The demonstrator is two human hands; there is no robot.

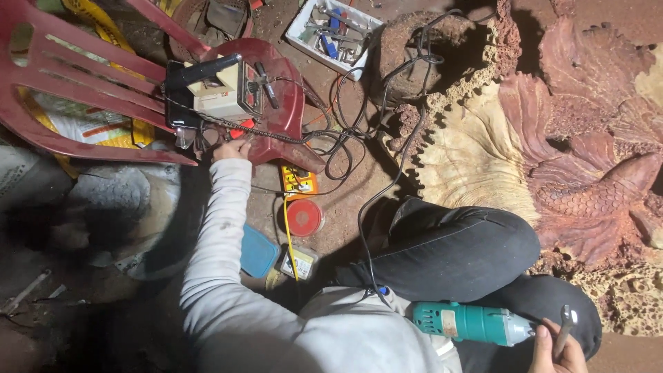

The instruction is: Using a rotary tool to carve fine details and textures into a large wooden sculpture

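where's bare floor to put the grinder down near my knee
Bare dirt floor lies between the red lid, the black cables and your knee. Around the red chair, where your left hand reaches, wires and tools crowd everything.

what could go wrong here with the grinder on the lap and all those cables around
The teal grinder rests on the person's lap, its head by the right hand holding a wrench; powered, it might cut fingers. The left hand reaches away into tangled black cables by the red chair, which may snag.
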